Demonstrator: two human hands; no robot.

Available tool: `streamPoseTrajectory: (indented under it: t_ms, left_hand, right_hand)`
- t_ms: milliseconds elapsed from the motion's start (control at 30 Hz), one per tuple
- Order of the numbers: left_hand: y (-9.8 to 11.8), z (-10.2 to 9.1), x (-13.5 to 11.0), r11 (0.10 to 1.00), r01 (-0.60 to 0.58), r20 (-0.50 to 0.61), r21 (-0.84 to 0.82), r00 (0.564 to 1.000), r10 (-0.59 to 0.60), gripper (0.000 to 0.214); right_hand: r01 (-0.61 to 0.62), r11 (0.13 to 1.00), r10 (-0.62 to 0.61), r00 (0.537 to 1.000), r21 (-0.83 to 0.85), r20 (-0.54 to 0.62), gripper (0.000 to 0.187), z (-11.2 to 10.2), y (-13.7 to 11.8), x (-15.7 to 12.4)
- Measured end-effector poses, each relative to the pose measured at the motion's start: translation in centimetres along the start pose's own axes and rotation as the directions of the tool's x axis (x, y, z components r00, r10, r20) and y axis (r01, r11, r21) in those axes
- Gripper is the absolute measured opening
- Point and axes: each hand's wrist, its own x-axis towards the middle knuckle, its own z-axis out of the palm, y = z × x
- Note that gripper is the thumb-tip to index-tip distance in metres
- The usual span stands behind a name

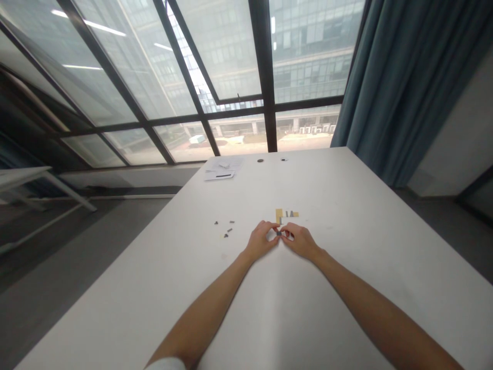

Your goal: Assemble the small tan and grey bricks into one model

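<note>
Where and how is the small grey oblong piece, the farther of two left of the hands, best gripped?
Probably by the middle of its long edges, pinched from above with the left hand: the grey oblong piece seems to lie flat on the white table, its length running left to right.

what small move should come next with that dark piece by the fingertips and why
Perhaps nudge the dark piece slightly forward, toward the yellow piece: it sits between the fingertips of the left hand and right hand, and the yellow piece lies just beyond it.
</note>
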Motion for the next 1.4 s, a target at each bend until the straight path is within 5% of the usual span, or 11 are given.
streamPoseTrajectory:
  t_ms: [1200,1400]
  left_hand:
    - [0.16,0.03,0.12,0.999,-0.018,-0.014,-0.045,1.000,0.018,0.034]
    - [-0.01,-0.11,0.23,0.989,0.132,-0.082,-0.065,0.987,-0.138,0.025]
  right_hand:
    - [-0.020,0.998,0.020,1.000,0.061,0.004,0.017,0.10,0.30,-0.03]
    - [-0.046,0.996,0.049,0.998,0.071,-0.046,0.016,-0.40,0.18,0.41]
